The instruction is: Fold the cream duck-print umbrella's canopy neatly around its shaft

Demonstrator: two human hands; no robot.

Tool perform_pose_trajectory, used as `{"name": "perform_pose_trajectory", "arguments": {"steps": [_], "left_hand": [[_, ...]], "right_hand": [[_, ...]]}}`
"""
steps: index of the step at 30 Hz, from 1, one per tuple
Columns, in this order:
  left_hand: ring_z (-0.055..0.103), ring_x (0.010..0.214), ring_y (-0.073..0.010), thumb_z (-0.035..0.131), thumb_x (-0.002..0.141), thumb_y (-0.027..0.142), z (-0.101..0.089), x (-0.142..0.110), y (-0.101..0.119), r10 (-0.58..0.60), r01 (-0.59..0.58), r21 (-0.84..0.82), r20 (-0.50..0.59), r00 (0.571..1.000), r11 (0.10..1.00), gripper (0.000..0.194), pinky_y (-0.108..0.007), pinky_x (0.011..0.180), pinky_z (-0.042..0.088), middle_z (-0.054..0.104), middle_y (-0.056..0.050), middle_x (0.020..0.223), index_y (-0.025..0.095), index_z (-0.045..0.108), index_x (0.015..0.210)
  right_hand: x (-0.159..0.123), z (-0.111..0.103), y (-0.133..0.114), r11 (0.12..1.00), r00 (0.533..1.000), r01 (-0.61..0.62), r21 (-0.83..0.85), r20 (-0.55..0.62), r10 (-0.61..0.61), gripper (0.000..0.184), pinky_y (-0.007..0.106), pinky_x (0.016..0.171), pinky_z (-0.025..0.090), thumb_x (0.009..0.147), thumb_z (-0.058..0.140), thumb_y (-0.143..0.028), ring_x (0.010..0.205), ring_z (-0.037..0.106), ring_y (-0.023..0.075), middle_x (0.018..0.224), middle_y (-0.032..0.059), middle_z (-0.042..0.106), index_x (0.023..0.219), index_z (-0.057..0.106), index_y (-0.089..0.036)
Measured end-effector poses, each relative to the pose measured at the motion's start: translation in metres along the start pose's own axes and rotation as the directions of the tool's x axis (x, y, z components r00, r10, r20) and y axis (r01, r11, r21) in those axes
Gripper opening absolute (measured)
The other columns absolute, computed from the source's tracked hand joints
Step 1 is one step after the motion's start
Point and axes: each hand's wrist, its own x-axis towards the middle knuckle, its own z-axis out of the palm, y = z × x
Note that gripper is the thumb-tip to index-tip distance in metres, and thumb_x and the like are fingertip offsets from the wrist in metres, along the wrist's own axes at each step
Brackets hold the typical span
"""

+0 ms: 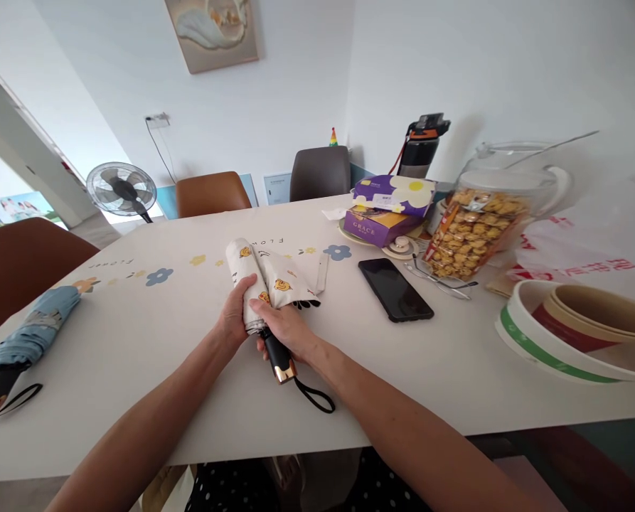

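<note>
A folded white umbrella [241, 264] with yellow duck prints is held just over the table, its black handle [279, 353] with a gold end pointing toward me. A black wrist strap [317, 398] hangs from that end. My left hand [237, 307] is closed round the left side of the rolled fabric. From the right, my right hand [282, 326] grips the fabric's lower end near the handle, thumb on top. One loose fabric flap [290, 283] sticks out to the right with dark edge tips. Some fingers of both hands are hidden beneath the umbrella.
A rolled blue umbrella [34, 328] lies at the table's left. To the right are a black phone [396, 289], glasses [439, 277], a purple box [375, 226], a snack jar [469, 231] and paper bowls [552, 341]. Behind stand chairs [213, 193] and a fan [122, 188].
</note>
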Motion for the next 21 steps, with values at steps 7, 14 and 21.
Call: {"name": "perform_pose_trajectory", "arguments": {"steps": [7,14,21], "left_hand": [[0.065,0.07,-0.0241,0.056,0.072,0.044,-0.001,0.001,-0.003,0.069,-0.068,0.055,-0.018,0.997,0.996,0.042,-0.031,0.058,0.054,0.067,-0.011,0.076,0.01,0.06,0.096],[0.064,0.076,-0.023,0.061,0.071,0.044,-0.002,0.001,-0.002,0.179,-0.159,0.191,-0.092,0.98,0.969,0.044,-0.032,0.069,0.054,0.067,-0.012,0.085,0.009,0.06,0.098],[0.065,0.08,-0.0217,0.069,0.067,0.033,0.009,-0.007,-0.002,0.314,-0.285,0.301,-0.052,0.948,0.91,0.04,-0.03,0.072,0.053,0.068,-0.011,0.083,0.01,0.06,0.099]], "right_hand": [[0.002,0.0,-0.001,0.993,1.0,-0.003,0.118,-0.016,0.005,0.038,0.027,0.033,0.047,0.071,0.063,-0.045,0.045,0.056,0.0152,0.061,0.001,0.055,0.094,0.052,-0.016],[-0.001,-0.001,-0.004,0.997,0.998,0.007,0.073,-0.07,-0.002,0.038,0.024,0.03,0.039,0.071,0.061,-0.044,0.037,0.046,0.0121,0.051,-0.0029,0.048,0.094,0.051,-0.015],[0.005,-0.005,0.003,0.881,0.921,0.286,-0.376,-0.144,-0.361,0.034,0.025,0.057,0.05,0.073,0.058,-0.032,0.073,0.06,0.0176,0.086,0.003,0.063,0.106,0.056,-0.022]]}}
